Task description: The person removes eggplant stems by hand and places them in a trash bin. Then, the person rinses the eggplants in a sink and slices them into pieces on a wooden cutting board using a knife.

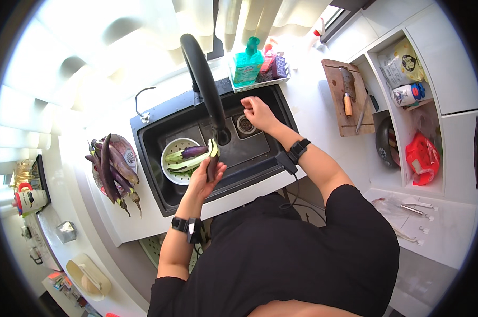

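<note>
Over the white colander, my left hand grips a partly peeled eggplant. Pale green flesh shows at its upper end; purple skin remains lower down. Inside the colander lie more eggplant pieces, some pale and one with purple skin, above some green matter. My right hand is beside the drain strainer at the sink's right, fingers curled inward. Whether anything small is between those fingers is hidden. Both hands are within the black sink, below the black faucet.
Whole eggplants rest on a patterned plate left of the sink. Behind it stands a white basket with a green pump bottle. At right, a wooden cutting board carries a cleaver. A cable hangs near my right forearm.
</note>
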Motion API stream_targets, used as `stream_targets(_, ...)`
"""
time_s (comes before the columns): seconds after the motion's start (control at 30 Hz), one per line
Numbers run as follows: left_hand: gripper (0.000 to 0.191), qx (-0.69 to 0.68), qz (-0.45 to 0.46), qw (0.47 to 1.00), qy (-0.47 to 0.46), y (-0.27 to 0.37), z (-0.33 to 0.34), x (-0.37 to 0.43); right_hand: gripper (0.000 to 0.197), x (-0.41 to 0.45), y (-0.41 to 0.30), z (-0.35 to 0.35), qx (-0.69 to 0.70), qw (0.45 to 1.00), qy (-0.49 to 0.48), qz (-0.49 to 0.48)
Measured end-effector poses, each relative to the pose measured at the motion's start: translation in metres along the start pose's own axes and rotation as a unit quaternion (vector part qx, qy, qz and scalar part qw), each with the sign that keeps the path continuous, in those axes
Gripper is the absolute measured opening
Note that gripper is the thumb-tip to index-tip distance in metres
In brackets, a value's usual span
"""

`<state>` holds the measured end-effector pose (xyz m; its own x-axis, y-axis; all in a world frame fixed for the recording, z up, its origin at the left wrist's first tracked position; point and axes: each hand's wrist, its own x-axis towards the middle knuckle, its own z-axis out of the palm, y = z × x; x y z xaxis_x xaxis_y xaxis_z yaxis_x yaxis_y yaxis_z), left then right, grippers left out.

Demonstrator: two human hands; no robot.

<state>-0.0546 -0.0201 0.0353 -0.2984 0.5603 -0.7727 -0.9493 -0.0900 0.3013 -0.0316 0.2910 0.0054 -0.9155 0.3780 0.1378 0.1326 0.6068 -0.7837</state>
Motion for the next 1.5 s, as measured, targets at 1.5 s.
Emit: stream_targets(1.5,0.03,0.073,0.109,0.986,0.104,-0.015,0.087,0.041,0.033,0.088,-0.01,-0.001,-0.073,0.99,-0.098,-0.064)
